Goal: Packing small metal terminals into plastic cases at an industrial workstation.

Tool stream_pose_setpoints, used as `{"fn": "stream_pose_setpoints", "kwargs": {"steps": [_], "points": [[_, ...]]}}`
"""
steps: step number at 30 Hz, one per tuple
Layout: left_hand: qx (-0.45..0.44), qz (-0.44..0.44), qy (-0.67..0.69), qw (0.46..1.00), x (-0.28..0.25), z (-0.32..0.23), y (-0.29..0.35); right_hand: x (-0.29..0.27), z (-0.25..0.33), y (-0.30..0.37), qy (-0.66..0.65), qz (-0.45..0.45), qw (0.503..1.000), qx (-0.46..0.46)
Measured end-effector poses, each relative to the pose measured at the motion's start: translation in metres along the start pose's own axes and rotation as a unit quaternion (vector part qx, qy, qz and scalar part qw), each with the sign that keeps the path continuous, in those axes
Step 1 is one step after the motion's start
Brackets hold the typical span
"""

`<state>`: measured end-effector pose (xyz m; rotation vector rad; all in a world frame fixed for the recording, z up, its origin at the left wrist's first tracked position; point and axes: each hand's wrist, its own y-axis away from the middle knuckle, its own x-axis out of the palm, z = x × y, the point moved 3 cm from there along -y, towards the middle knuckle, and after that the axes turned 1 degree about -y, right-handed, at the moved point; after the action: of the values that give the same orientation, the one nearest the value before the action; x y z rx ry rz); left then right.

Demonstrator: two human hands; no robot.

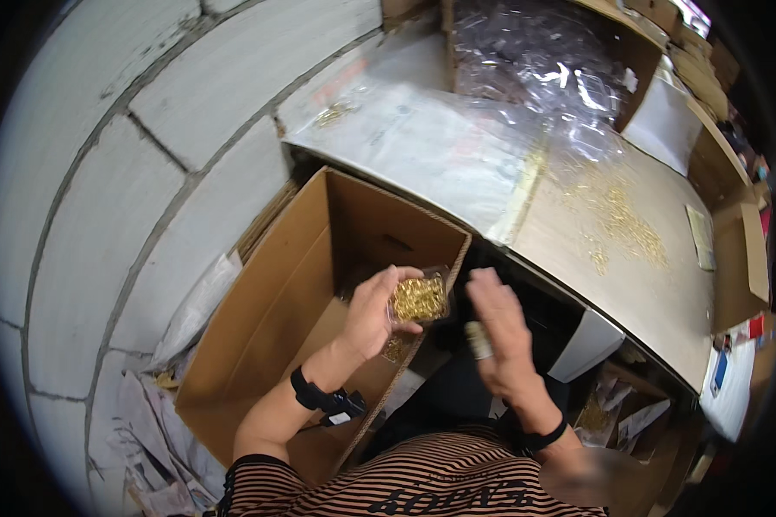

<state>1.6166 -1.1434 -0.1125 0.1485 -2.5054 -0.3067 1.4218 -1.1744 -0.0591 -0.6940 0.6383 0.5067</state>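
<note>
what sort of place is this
Probably a small packing workshop: loose gold-coloured bits lie scattered on a table, clear plastic packaging is heaped in a cardboard box, and the left hand holds a clear container of gold-coloured bits.

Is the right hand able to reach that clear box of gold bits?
Probably yes: the left hand holds the clear box close by, and nothing visible blocks the right hand.

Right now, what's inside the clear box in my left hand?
Small gold-coloured pieces show inside the clear box in your left hand. Only their top layer is visible; whatever lies beneath is covered.
</note>
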Motion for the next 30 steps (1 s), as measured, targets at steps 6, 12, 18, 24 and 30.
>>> {"fn": "stream_pose_setpoints", "kwargs": {"steps": [6,12,18,24,30], "points": [[0.085,-0.082,0.023,0.993,-0.114,-0.029,-0.003,-0.063,-0.054,0.023,0.081,-0.125,0.979,0.136],[-0.048,-0.345,0.007,0.937,-0.259,0.083,-0.013,-0.099,-0.129,0.082,0.226,-0.218,0.924,0.217],[-0.107,-0.448,0.148,0.875,-0.359,0.26,-0.013,-0.063,-0.157,0.091,0.39,-0.1,0.9,0.167],[-0.084,-0.531,0.161,0.828,-0.369,0.349,-0.074,-0.069,-0.157,0.091,0.418,-0.12,0.884,0.171],[-0.074,-0.569,-0.234,0.785,-0.418,0.42,-0.102,-0.077,-0.164,0.097,0.467,-0.124,0.858,0.175]]}}
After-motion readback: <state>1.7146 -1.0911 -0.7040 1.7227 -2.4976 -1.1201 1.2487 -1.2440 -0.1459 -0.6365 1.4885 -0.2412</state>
